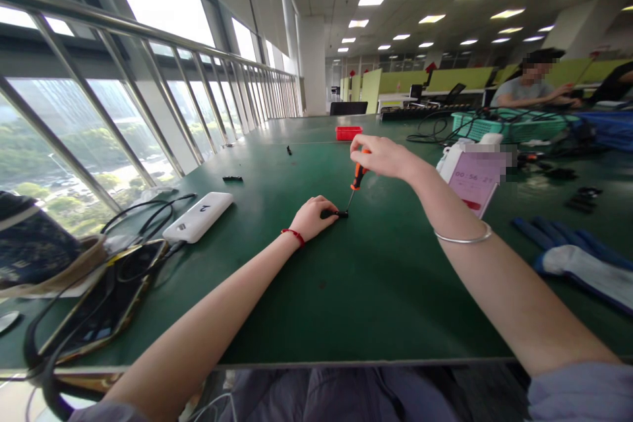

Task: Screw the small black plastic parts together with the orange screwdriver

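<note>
My left hand (312,216) rests on the green table (376,290), fingers pinched on a small black part (336,213) that lies on the surface. My right hand (380,155) hovers above it, closed around the top of a small screwdriver (357,178) with an orange and black handle. The screwdriver stands nearly upright and its thin tip touches the black part. A red string circles my left wrist and a silver bangle my right forearm.
A white power bank (198,216) with black cables and a phone (106,303) lie at the left. A pink timer (475,179) stands right of my hand, blue gloves (578,257) farther right. A red tray (349,133) sits far back. Another person sits at the far right.
</note>
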The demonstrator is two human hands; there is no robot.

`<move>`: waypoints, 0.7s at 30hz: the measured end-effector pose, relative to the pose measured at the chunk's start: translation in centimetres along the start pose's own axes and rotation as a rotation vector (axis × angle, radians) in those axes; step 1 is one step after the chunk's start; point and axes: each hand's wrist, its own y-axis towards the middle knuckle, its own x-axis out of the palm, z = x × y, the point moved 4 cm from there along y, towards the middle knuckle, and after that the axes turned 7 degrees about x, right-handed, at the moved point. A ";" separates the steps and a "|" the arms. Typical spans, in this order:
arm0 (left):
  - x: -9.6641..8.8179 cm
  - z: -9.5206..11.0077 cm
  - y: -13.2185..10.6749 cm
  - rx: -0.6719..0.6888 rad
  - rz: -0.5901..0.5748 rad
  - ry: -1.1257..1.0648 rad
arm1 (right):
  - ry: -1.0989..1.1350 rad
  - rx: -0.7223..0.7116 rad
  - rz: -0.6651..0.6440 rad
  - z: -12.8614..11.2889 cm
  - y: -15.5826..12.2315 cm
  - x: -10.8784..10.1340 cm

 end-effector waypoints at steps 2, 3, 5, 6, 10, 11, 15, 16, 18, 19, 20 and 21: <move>0.0 0.0 0.0 0.001 0.002 -0.004 | -0.011 0.016 -0.015 0.0 0.1 0.2; 0.0 0.0 0.0 0.003 0.003 -0.007 | -0.023 0.015 -0.011 0.0 0.1 0.3; 0.0 0.0 0.0 0.004 0.006 -0.012 | -0.037 -0.002 0.019 0.0 0.3 0.3; 0.0 0.0 0.0 0.003 0.007 -0.015 | -0.038 -0.013 0.034 0.0 0.3 0.3; 0.0 0.0 0.0 0.004 0.007 -0.014 | -0.024 -0.007 0.026 0.2 0.4 0.4; 0.0 0.0 0.0 0.005 0.007 -0.011 | -0.029 0.016 0.024 0.2 0.4 0.4; 0.1 -0.1 0.0 0.007 0.010 -0.010 | -0.065 0.042 0.049 0.4 0.4 0.3; 0.1 -0.1 0.0 0.008 0.010 -0.011 | -0.060 0.022 0.054 0.3 0.4 0.2; 0.1 -0.2 0.0 0.009 0.010 -0.010 | -0.028 -0.005 0.043 0.3 0.5 0.3; 0.1 -0.2 0.0 0.007 0.011 -0.008 | -0.008 -0.001 0.025 0.4 0.6 0.4; 0.1 -0.2 0.1 0.004 0.011 -0.005 | 0.009 0.014 0.002 0.5 0.6 0.4; 0.2 -0.2 0.1 0.000 0.011 -0.001 | 0.019 0.033 -0.014 0.6 0.6 0.5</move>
